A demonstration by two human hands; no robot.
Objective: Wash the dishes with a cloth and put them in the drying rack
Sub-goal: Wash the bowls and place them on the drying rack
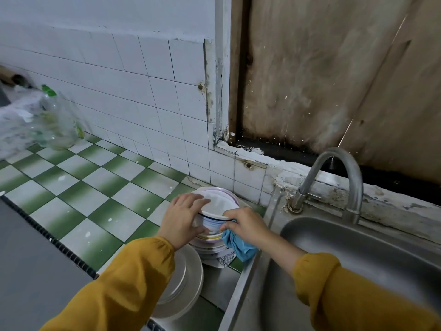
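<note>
Picking up the next dish for washing. Just left of the sink (358, 247), on the green-and-white tiled surface (95, 187), stands a stack of dishes (212, 249) topped by a striped bowl (212, 223). The left hand (183, 218) grips the bowl on the side away from the sink, fingers over the rim and thumb on the wall. The right hand (245, 225) is curled round a blue cloth (238, 247) that hangs beside the stack on the sink side, its fingertips at the bowl's rim. White plates (188, 283) lie left of the sink, nearer the person than the stack. No water runs from the tap (343, 168) behind the sink.

Judged stage: early, since the stack looks unwashed. The next move calls for lifting the bowl clear without disturbing the dishes under it, carrying it over the sink and wiping it with the cloth. The drying rack is out of view.
</note>
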